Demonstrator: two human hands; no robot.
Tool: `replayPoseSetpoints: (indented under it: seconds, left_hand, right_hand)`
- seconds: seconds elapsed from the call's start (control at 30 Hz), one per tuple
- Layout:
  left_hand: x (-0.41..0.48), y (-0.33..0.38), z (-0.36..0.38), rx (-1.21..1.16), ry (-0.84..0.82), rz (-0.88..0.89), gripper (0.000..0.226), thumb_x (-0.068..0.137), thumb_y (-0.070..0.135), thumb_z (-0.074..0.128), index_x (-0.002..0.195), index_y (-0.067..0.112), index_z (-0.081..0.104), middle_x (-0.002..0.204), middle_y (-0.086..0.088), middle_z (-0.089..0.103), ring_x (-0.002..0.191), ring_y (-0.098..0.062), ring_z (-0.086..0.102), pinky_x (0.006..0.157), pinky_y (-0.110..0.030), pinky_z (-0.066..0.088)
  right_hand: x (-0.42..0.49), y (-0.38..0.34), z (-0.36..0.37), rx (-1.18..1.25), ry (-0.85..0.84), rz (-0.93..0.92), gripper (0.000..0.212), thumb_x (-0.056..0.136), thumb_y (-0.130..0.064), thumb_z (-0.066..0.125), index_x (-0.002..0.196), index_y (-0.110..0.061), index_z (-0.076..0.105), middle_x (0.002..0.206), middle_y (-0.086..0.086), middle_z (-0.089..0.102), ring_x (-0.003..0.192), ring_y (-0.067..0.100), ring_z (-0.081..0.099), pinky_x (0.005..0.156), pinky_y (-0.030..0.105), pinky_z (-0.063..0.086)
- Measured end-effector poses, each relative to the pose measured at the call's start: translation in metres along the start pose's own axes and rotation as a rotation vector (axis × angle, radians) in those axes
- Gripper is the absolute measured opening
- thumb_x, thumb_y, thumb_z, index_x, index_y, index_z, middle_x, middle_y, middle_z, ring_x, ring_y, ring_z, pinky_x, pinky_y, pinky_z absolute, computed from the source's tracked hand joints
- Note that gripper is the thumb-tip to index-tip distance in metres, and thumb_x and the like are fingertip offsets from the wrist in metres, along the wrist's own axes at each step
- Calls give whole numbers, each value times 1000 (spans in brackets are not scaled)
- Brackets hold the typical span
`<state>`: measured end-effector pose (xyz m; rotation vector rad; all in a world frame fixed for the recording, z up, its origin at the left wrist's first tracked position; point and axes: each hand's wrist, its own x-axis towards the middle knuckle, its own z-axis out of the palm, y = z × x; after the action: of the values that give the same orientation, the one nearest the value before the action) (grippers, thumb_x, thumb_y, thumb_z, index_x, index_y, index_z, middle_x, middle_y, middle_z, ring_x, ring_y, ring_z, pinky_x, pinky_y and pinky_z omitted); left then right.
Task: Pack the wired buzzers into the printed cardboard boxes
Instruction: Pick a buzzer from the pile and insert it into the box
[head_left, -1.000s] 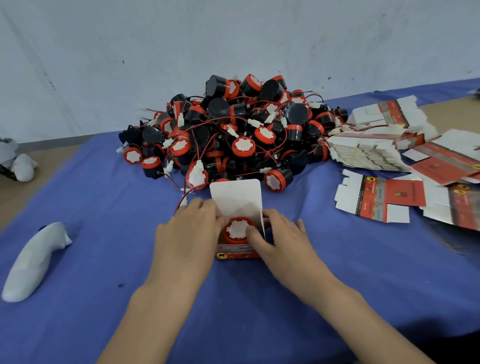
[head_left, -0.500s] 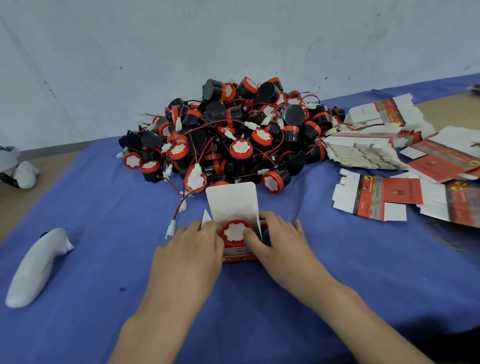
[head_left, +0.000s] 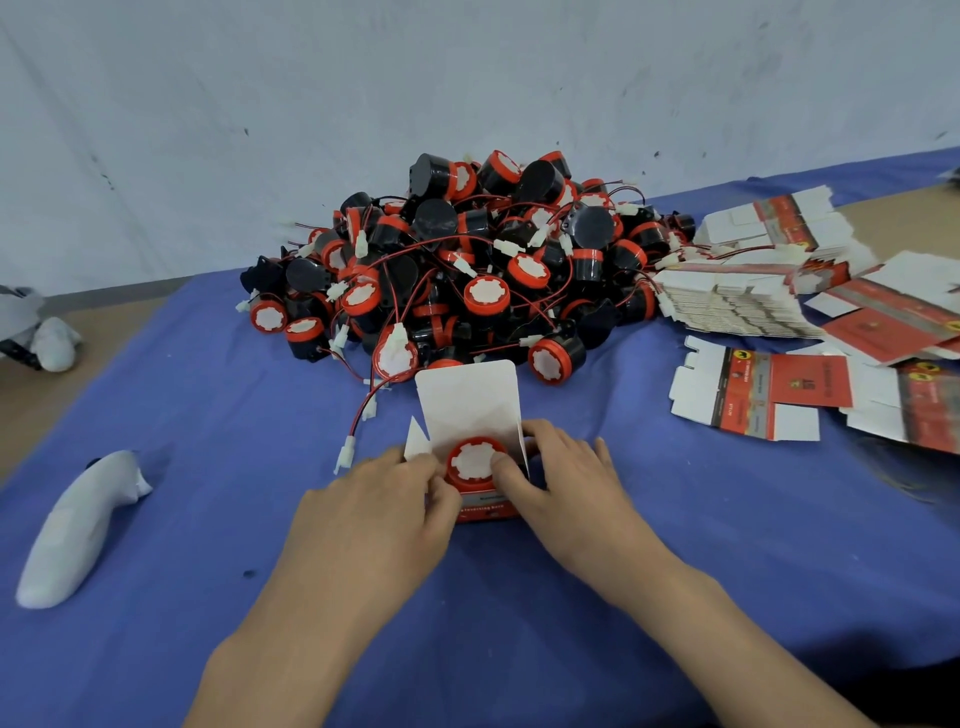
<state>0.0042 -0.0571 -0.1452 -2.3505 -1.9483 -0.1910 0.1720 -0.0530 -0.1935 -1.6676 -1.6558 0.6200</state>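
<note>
Buzzer: we are seating a red-and-black round plastic buzzer (head_left: 472, 461) in a small red printed cardboard box (head_left: 485, 512). It is sitting directly between our two hands, with its white-patched face pointing up at us.
Handling: we are judging the buzzer light, rigid and smooth-sided, best taken by its red rim. Its thin wire is likely the part that snags. The box is thin card that probably creases if squeezed, so we are favouring the side walls near the corners.
Left hand: our left hand (head_left: 384, 499) is lying knuckles up, its fingers curling in and pinching the box's left wall beside a small white side flap (head_left: 417, 444).
Right hand: our right hand (head_left: 563, 480) is wrapping the box's right wall, with the thumb pressing on the buzzer's face.
Lid: a tall white lid flap (head_left: 467, 397) is standing open just beyond our fingertips.
Wire: a red wire with a white plug (head_left: 345, 453) is lying just off the left fingertips. We cannot tell whose it is.
Beyond the grip: a heap of loose buzzers (head_left: 467, 260) is lying farther out. Flat printed cartons (head_left: 753, 395) are lying well off the right hand, on blue cloth (head_left: 208, 415).
</note>
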Motion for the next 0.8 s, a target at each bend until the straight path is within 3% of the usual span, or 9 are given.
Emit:
replayPoseSetpoints:
  seconds: [0.13,0.27,0.37,0.47,0.53,0.6,0.67,0.8]
  left_hand:
    - [-5,4,-2,113,43,-4,35,97,45,20,90,30,51,84,8,46,73,-12,45,56,-26,36]
    - [-8,8,4,206,54,23,28,105,41,24,87,26,40,83,7,45,70,-12,42,54,-26,34]
    - [-7,5,9,130,27,40,31,106,41,20,86,25,37,80,6,42,73,-14,46,61,-28,43]
    - [-7,2,2,65,-7,51,40,104,49,15,84,27,42,83,8,43,72,-13,45,67,-31,48]
    - [-7,-3,-6,-69,1,53,47,97,57,12,84,30,49,90,11,52,74,-11,52,70,-32,50]
    - [-7,-12,-10,-354,106,38,41,93,60,19,93,38,54,92,19,61,80,-6,61,71,-31,51]
    - [-3,-21,-8,-622,208,1,30,94,55,29,104,47,56,91,26,66,83,0,64,72,-28,52]
    - [7,-27,2,-827,169,-74,19,102,36,40,102,42,59,93,37,64,86,5,65,71,-24,52]
  right_hand:
    - [0,-1,-1,-23,0,-4,37,92,-61,37,120,-40,50,106,-24,55,93,-5,31,116,48,28]
    - [1,-2,-1,-26,5,-3,34,89,-62,37,113,-42,49,96,-30,48,98,-29,23,113,48,32]
    - [1,-3,-1,-33,-5,10,35,89,-62,37,114,-41,49,96,-30,47,88,-7,28,114,48,31]
    - [0,-4,-2,-21,-11,15,37,87,-63,35,115,-41,48,97,-30,48,87,-6,27,115,49,32]
    - [0,-3,-3,-16,-4,16,38,87,-63,36,115,-41,49,98,-29,49,89,-8,28,115,49,32]
    - [-1,-2,-4,-12,-2,14,39,88,-63,36,117,-41,49,98,-29,49,94,-19,27,115,49,32]
    - [-2,-2,-4,-5,-10,9,38,89,-63,37,118,-40,49,99,-30,50,99,-32,21,115,49,32]
    - [-4,-3,-6,34,-44,-4,46,89,-72,29,120,-44,47,107,-29,54,106,-30,24,116,48,30]
